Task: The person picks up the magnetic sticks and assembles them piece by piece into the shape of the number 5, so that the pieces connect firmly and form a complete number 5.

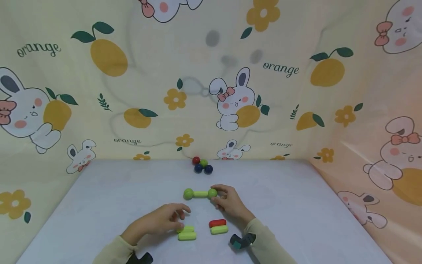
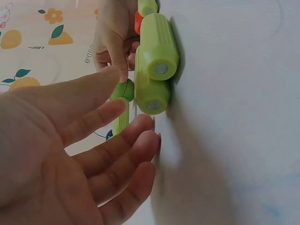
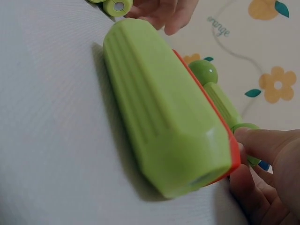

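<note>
My right hand (image 1: 232,203) pinches a green ball (image 1: 212,193) between thumb and fingers. That ball sits at the right end of a light green magnetic rod (image 1: 200,194), with another green ball (image 1: 188,193) at its left end. Loosely bent, the fingers of my left hand (image 1: 159,222) hold nothing. Its thumb is close to two light green rods (image 2: 159,47) lying side by side; the left wrist view shows round metal ends on them. Below my right hand, a red rod (image 1: 217,223) lies against another green rod (image 3: 159,103).
Farther back on the white table (image 1: 280,198) a red ball (image 1: 196,160), a green ball (image 1: 203,163) and two dark blue balls (image 1: 208,169) sit grouped. Behind them rises a patterned cloth (image 1: 197,47). Dark wrist cameras (image 1: 242,241) are worn at both sleeves.
</note>
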Action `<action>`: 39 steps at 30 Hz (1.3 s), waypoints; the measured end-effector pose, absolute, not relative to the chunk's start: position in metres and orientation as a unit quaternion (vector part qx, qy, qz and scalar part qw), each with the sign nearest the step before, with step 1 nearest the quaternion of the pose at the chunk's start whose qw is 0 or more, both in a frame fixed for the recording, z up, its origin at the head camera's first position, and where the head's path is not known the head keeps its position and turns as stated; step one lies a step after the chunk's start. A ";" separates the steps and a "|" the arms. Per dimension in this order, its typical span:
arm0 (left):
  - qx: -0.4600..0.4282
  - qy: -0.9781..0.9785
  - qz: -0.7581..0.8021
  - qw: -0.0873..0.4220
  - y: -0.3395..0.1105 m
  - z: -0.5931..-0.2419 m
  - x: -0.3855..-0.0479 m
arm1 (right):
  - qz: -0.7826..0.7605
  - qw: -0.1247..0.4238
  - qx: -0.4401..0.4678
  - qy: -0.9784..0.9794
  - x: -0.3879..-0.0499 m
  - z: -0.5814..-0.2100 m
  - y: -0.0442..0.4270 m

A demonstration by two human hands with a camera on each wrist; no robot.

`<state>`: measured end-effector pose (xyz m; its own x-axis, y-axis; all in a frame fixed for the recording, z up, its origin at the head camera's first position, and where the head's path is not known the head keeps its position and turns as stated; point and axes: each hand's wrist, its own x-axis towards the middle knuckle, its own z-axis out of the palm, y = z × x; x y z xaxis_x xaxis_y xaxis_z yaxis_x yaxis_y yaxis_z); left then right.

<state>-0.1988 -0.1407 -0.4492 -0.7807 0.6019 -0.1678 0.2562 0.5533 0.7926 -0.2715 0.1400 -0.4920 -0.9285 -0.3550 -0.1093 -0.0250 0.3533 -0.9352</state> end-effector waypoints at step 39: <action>0.255 0.874 0.342 0.231 -0.146 -0.441 -0.195 | -0.560 0.150 -0.111 0.807 -0.271 -0.494 0.140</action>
